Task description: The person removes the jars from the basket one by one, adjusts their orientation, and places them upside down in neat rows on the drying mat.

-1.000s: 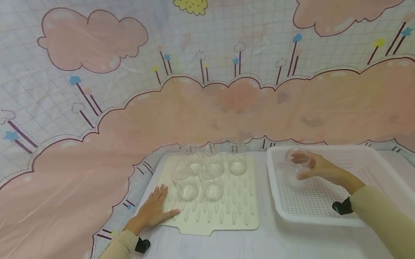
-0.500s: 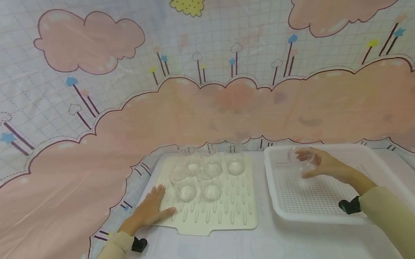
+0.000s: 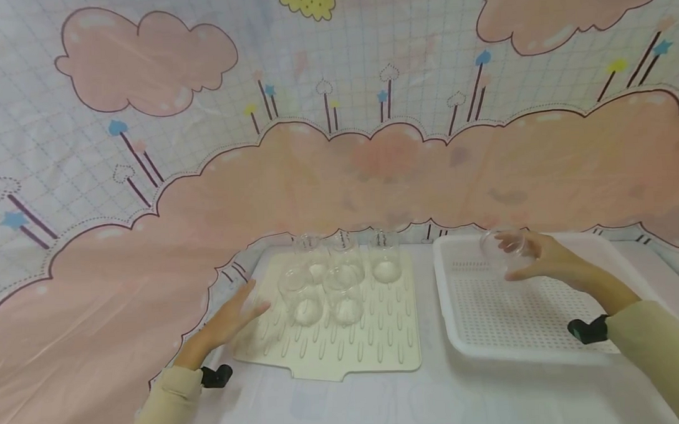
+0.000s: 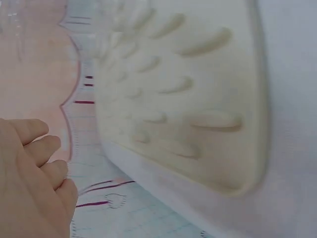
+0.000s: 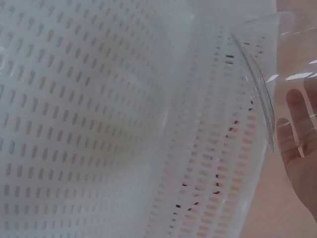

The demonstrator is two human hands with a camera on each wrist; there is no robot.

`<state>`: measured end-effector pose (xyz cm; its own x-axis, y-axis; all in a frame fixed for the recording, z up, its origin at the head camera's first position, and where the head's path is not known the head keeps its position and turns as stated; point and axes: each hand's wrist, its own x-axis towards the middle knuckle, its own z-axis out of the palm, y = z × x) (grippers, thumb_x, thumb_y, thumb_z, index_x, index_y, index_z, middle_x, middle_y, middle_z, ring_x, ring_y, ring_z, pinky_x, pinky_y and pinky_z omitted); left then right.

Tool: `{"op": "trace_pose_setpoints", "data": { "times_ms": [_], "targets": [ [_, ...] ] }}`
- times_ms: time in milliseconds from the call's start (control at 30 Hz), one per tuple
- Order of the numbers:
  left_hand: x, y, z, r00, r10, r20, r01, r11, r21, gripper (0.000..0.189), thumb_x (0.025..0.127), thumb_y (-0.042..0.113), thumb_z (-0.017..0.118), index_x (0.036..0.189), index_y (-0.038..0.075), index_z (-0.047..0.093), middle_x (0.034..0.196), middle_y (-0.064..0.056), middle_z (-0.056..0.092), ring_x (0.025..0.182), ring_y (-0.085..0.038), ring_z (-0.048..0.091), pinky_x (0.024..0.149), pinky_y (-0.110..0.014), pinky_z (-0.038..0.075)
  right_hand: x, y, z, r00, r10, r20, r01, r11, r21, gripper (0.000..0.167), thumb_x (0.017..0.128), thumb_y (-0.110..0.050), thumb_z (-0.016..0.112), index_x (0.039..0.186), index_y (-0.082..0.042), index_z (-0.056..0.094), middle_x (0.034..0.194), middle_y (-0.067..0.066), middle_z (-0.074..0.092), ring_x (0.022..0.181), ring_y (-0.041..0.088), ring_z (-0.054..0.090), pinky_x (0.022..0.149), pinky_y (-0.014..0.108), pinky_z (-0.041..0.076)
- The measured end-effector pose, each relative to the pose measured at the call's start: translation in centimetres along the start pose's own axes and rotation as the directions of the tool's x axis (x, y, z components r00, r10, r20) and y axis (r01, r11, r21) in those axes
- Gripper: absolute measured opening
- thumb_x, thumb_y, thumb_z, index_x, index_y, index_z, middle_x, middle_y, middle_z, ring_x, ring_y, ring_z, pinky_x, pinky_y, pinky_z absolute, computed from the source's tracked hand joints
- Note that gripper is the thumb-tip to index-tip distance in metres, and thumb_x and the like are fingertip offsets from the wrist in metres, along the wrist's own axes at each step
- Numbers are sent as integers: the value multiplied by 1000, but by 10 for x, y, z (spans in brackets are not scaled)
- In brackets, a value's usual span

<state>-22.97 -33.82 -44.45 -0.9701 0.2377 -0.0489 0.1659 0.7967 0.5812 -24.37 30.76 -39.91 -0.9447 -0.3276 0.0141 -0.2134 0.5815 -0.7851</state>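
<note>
My right hand point(image 3: 549, 264) holds a clear cup point(image 3: 495, 251) over the back left part of a white perforated basket point(image 3: 538, 358). In the right wrist view the cup point(image 5: 292, 54) is tilted, with my fingers point(image 5: 296, 109) around its side. My left hand point(image 3: 222, 322) is just off the left edge of a cream drying mat point(image 3: 372, 354), fingers extended, holding nothing. Several clear cups stand on the mat, among them a front left cup point(image 3: 304, 300), a front right cup point(image 3: 344, 299) and a back right cup point(image 3: 385, 260) with dark print near its top.
The mat and basket lie side by side on a white-covered table point(image 3: 380, 404), a strip of cloth between them. Behind them hangs a patterned curtain point(image 3: 338, 181) with pink clouds. The basket's raised rim runs all round it.
My left hand has lifted off the mat's left edge and drawn back to the left. My right hand has shifted right and slightly up with the cup. The cups on the mat stay put.
</note>
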Motion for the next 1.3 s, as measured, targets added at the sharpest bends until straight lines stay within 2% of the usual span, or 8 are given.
{"op": "trace_pose_setpoints", "data": {
  "times_ms": [100, 267, 433, 567, 733, 800, 967, 1300],
  "targets": [
    [3, 10, -8, 999, 28, -27, -28, 1000, -2, 88, 100, 52, 51, 158, -1, 13, 162, -26, 12, 147, -48, 10, 114, -67, 11, -2, -3, -5, 1000, -15, -16, 15, 1000, -17, 83, 80, -22, 85, 149, -9, 41, 135, 21, 52, 119, 35, 45, 89, 62, 45],
    [6, 36, -19, 996, 76, -35, -79, 995, -62, 84, 101, 48, 52, 160, 3, 11, 163, -23, 12, 148, -46, 10, 114, -68, 12, -6, -10, -14, 999, -17, -37, 15, 998, -58, 80, 81, -24, 84, 148, -13, 42, 134, 20, 52, 123, 44, 42, 88, 70, 42],
    [11, 63, -25, 989, 143, -41, -148, 977, -155, 80, 102, 42, 53, 161, 9, 11, 165, -19, 11, 148, -44, 12, 115, -65, 14, -8, -24, -19, 997, 23, -80, -33, 991, -127, 82, 79, -30, 85, 146, -10, 41, 133, 22, 48, 124, 48, 39, 88, 73, 42],
    [21, 83, -26, 973, 224, -51, -229, 936, -267, 74, 104, 33, 52, 160, 7, 11, 164, -18, 14, 149, -39, 14, 119, -56, 15, -10, -35, -23, 993, 47, -110, -66, 981, -183, 90, 78, -33, 86, 148, -3, 37, 135, 29, 43, 119, 51, 41, 82, 70, 47],
    [32, 114, -27, 948, 311, -62, -310, 865, -394, 69, 105, 26, 51, 160, 6, 14, 163, -17, 19, 150, -34, 17, 120, -51, 16, -12, -47, -29, 990, -26, -138, -5, 976, -217, 86, 77, -30, 88, 145, -2, 42, 130, 25, 48, 114, 45, 45, 81, 62, 47],
    [37, 127, -26, 940, 336, -59, -330, 851, -409, 70, 104, 28, 52, 160, 8, 15, 163, -15, 20, 150, -33, 18, 120, -51, 17, -12, -51, -31, 988, -57, -144, 22, 972, -235, 88, 76, -29, 88, 144, 2, 41, 127, 25, 49, 113, 46, 46, 82, 64, 46],
    [48, 158, -18, 926, 377, -30, -356, 842, -405, 75, 101, 36, 57, 161, 17, 16, 164, -9, 21, 149, -30, 19, 120, -49, 20, -10, -64, -33, 981, -117, -156, 68, 954, -291, 90, 72, -28, 91, 139, 8, 42, 120, 26, 52, 108, 46, 48, 82, 66, 45],
    [58, 215, 11, 907, 420, 28, -370, 828, -420, 88, 93, 47, 68, 161, 24, 17, 162, -3, 26, 147, -26, 26, 118, -45, 26, -6, -90, -30, 950, -254, -180, 168, 905, -392, 89, 67, -27, 94, 137, 5, 49, 113, 18, 55, 102, 37, 52, 77, 57, 48]
  ]
}}
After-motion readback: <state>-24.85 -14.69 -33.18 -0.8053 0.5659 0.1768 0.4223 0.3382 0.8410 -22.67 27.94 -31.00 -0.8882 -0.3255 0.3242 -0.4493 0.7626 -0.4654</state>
